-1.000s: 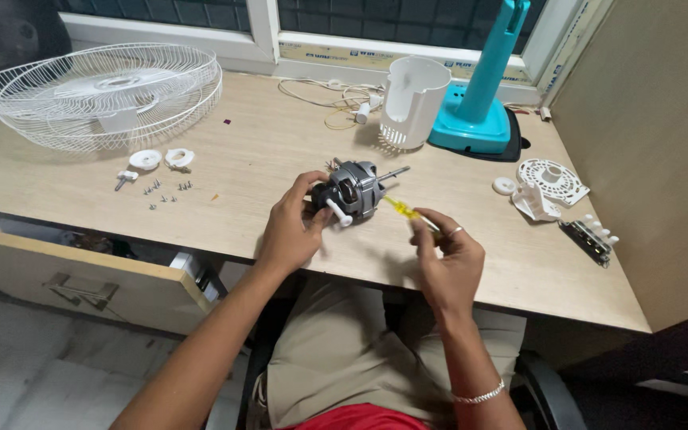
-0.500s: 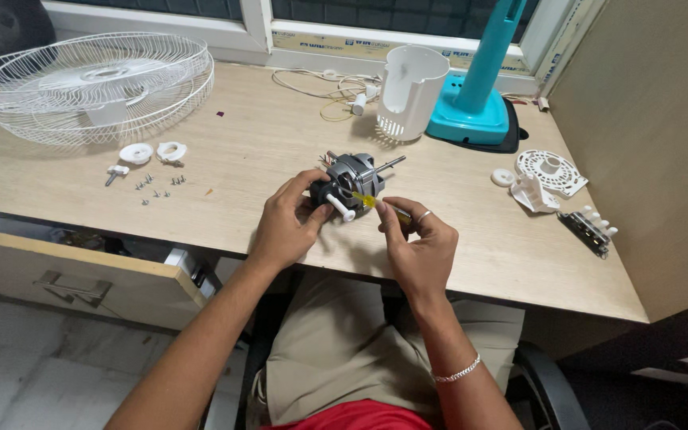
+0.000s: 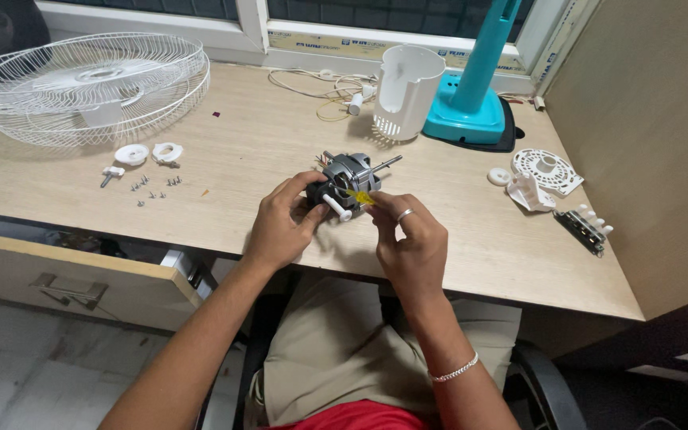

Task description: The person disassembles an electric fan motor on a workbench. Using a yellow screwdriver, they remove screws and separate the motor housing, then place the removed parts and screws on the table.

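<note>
A grey fan motor (image 3: 347, 177) with a metal shaft and a white knob rests on the wooden desk (image 3: 264, 151) near its front edge. My left hand (image 3: 280, 227) grips the motor from the left side. My right hand (image 3: 412, 239) is closed around a small screwdriver with a yellow handle (image 3: 360, 196), its tip pressed against the motor body. The tip itself is hidden by my fingers.
White wire fan guards (image 3: 81, 84) lie at the back left. Two white caps (image 3: 149, 153) and several loose screws (image 3: 153, 189) sit nearby. A white housing (image 3: 406, 91) and teal fan stand (image 3: 471, 103) are behind. White plastic parts (image 3: 539, 177) and a switch strip (image 3: 584, 228) lie right. A drawer (image 3: 81, 279) hangs open.
My right hand has moved left from the desk to the motor, bringing the yellow screwdriver against it. The left hand keeps its grip on the motor.
</note>
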